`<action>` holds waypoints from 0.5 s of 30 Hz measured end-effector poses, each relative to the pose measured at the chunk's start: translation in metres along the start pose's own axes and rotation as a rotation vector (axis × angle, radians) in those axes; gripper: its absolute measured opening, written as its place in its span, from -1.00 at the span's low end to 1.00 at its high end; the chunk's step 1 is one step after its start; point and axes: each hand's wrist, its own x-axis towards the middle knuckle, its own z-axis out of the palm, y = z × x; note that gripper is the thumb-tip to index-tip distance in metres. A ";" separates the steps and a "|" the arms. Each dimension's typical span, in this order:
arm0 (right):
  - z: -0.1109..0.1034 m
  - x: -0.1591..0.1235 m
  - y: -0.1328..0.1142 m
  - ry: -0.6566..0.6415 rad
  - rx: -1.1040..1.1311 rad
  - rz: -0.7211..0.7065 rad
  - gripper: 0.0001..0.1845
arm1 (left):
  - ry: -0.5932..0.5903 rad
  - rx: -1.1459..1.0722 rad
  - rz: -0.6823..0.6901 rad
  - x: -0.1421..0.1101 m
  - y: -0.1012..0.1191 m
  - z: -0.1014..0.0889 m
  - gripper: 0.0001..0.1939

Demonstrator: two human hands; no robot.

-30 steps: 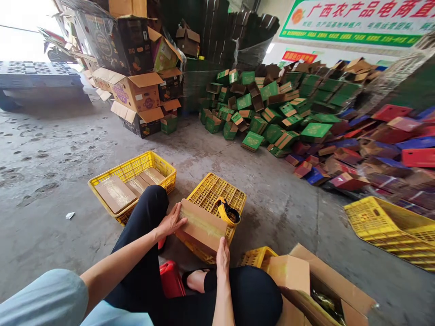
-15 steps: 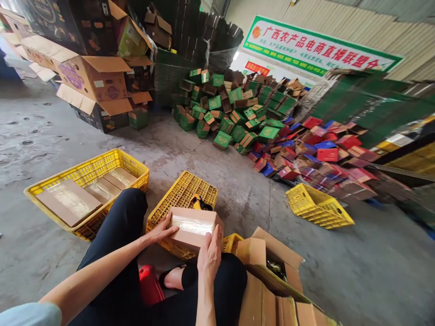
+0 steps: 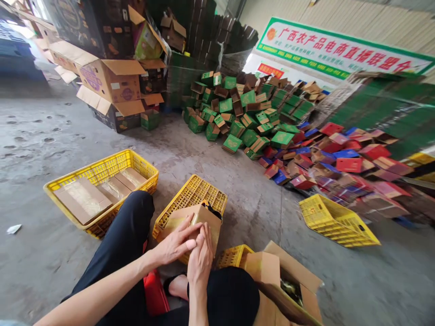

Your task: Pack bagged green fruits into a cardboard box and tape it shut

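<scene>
A taped cardboard box (image 3: 215, 225) rests on an upturned yellow crate (image 3: 199, 189), one corner turned toward me. My left hand (image 3: 177, 242) lies over the near corner with its fingers stretched out and touching the box. Beside it, my right hand (image 3: 201, 253) lies with straight fingers along the same edge, its fingertips meeting those of the left. Neither hand is wrapped round the box. Behind the box, the tape dispenser (image 3: 214, 211) is mostly hidden; only a dark and yellow part shows.
At left, a yellow basket (image 3: 102, 170) holds several taped boxes. An open carton (image 3: 267, 267) with dark contents stands by my right knee. Another yellow crate (image 3: 336, 222) lies farther right. Green boxes (image 3: 249, 136) and red and blue boxes (image 3: 348, 164) are heaped beyond.
The box has turned so that a corner now faces me. My hands have moved from opposite sides of it to meet over the near edge. The head view has shifted too.
</scene>
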 end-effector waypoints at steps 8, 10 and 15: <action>0.036 0.008 -0.039 -0.027 -0.103 -0.315 -0.46 | 0.193 0.325 -0.059 0.011 -0.026 -0.052 -0.39; 0.042 0.010 -0.043 -0.019 -0.124 -0.351 -0.48 | 0.210 0.364 -0.084 0.016 -0.030 -0.060 -0.42; 0.042 0.012 -0.041 -0.002 -0.148 -0.379 -0.49 | 0.253 0.429 -0.081 0.028 -0.044 -0.056 -0.40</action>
